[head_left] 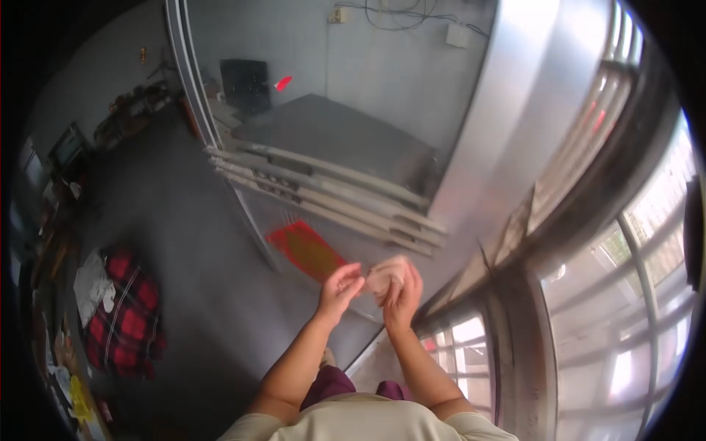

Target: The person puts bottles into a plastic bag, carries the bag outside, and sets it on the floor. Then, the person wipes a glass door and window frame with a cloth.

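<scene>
My right hand (404, 300) is closed round a crumpled pale pinkish-beige cloth (385, 279), which hides part of the fingers. Just left of the cloth is my left hand (340, 292), half curled, with its thumb and fingers apart. Whether its fingertips touch the cloth's edge I cannot tell. Both hands are raised in front of my body, before the lower part of a glass partition (346, 110). A red and brown rectangular sheet (305, 248) shows at the lower panel, behind my left hand.
Pale horizontal rails (323, 189) cross the partition, and a dark flat surface (331, 132) shows through the glass. Barred windows (610, 294) line the right side. On the left, a red and black plaid cloth (132, 312) and a whitish cloth (93, 287) lie above the grey floor (198, 294).
</scene>
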Motion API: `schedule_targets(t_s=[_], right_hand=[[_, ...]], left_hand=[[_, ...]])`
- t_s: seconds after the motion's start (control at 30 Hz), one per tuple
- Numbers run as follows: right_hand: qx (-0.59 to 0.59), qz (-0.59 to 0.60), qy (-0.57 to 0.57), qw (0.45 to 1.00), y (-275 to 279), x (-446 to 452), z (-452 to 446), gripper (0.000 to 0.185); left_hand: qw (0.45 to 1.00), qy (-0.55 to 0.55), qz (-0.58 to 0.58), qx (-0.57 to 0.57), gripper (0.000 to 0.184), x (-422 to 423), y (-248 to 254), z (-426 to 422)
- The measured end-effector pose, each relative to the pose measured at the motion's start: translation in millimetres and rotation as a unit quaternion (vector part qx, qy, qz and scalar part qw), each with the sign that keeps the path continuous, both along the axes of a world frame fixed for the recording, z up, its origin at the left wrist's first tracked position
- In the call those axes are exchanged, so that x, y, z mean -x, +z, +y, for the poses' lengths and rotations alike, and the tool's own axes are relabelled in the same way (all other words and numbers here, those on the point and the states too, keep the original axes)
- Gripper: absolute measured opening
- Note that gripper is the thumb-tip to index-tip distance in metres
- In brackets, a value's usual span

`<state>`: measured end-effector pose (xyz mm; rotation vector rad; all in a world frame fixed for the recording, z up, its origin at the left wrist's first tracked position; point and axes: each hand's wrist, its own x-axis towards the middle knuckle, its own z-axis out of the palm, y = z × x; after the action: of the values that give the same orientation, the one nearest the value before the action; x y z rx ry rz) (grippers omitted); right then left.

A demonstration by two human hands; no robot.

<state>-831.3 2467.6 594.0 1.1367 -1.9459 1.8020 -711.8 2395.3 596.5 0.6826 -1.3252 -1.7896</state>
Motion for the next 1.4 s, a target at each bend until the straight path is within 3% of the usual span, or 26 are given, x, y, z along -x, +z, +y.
schedule_targets(t_s=[0.1, 0.23, 0.33, 0.43, 0.53, 0.7, 0.87, 1.0, 1.03, 1.1, 1.2, 1.4], right_hand=[[-0.105, 0.166, -0.051, 0.979, -4, 11, -61, 0.039], [-0.176, 0.198, -0.159, 0.951, -10, 2, -116, 0.035], [-0.239, 0.22, -0.082, 0.942, -12, -23, -154, 0.035], [-0.196, 0.269, -0.003, 0.943, -11, -63, -212, 0.038], [-0.201, 0.192, 0.051, 0.959, 4, -86, -236, 0.04], [-0.095, 0.198, 0.253, 0.942, 55, -73, -195, 0.052], [0.013, 0.253, 0.169, 0.953, 65, -58, -174, 0.043], [-0.01, 0.311, 0.143, 0.94, 64, -41, -183, 0.043], [-0.028, 0.324, 0.131, 0.937, 62, -42, -190, 0.043], [-0.075, 0.343, 0.107, 0.93, 60, -47, -201, 0.042], [-0.104, 0.308, 0.091, 0.941, 53, -53, -207, 0.043], [-0.202, 0.346, 0.071, 0.914, 62, -50, -208, 0.052]], left_hand=[[0.999, 0.011, -0.037, -0.013, 0.037, -18, 14, -67], [0.997, 0.03, -0.051, -0.042, 0.026, -57, 17, -129], [0.994, 0.06, -0.064, -0.062, 0.022, -80, 6, -153], [0.993, 0.065, -0.064, -0.068, 0.022, -93, -12, -171], [0.993, 0.071, -0.062, -0.075, 0.02, -107, -19, -186], [0.99, 0.083, -0.037, -0.105, 0.017, -112, -17, -213], [0.997, -0.009, -0.019, -0.075, 0.013, -93, 10, -221], [0.975, 0.09, -0.079, 0.187, 0.016, -83, 15, -224], [0.926, 0.153, -0.126, 0.323, 0.018, -81, 30, -226], [0.753, 0.267, -0.207, 0.565, 0.022, -78, 60, -231], [0.715, 0.245, -0.234, 0.612, 0.025, -74, 66, -248], [0.724, 0.253, -0.2, 0.609, 0.023, -65, 54, -270]])
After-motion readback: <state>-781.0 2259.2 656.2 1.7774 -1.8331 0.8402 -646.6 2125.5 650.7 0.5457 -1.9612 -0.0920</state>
